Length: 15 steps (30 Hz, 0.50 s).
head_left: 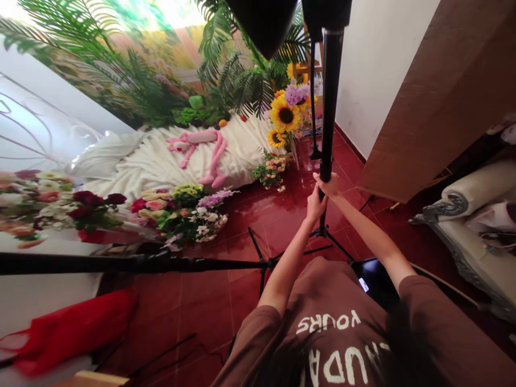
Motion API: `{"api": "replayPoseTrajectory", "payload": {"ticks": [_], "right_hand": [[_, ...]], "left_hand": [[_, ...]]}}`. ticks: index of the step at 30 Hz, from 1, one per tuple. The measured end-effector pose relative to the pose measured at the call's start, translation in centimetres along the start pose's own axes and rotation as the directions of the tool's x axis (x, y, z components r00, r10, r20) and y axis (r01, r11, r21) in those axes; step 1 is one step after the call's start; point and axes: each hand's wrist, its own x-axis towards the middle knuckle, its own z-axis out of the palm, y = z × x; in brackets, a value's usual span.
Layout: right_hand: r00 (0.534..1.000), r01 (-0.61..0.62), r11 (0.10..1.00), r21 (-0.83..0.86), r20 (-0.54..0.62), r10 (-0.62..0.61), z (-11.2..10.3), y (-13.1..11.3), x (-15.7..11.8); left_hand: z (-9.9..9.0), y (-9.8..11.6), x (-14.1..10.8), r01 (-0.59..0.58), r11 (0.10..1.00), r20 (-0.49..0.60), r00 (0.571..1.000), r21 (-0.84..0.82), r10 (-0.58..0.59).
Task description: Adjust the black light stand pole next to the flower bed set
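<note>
I have both hands closed around one pole: the left grip [316, 205] grasps it, and the right grip [330, 186] grasps it just above. The pole belongs to a black tripod stand [330, 102], its legs spread on the red tiled floor [258, 207] ahead of the brown T-shirt [322, 290]; its top runs out of my view. Just left of the pole I see artificial sunflowers [285, 114] and, lower, a small bouquet [272, 169]. A second black pole [169, 264] crosses from the left edge to its own splayed legs. Farther out, a Pink Panther plush [201, 138] lies on white draped fabric [149, 156], behind mixed flowers [189, 212]. At the periphery I note a red bag [80, 328], lower left, and, to the right, a brown panel [427, 102] and a cream sofa [463, 236] with silver trim.
</note>
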Motion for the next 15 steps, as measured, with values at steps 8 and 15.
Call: {"api": "replayPoseTrajectory", "payload": {"ticks": [8, 15], "right_hand": [[0.976, 0.209, 0.941, 0.267, 0.004, -0.218, -1.7, -8.3, 5.4], [0.959, 0.251, 0.934, 0.255, 0.068, -0.276, -2.3, -9.8, 5.5]], "left_hand": [[-0.1, 3.0, 0.4, -0.042, 0.985, 0.003, 0.999, -0.168, 0.043], [0.0, 3.3, 1.1, -0.02, 0.996, -0.013, 1.0, -0.09, 0.019]]}}
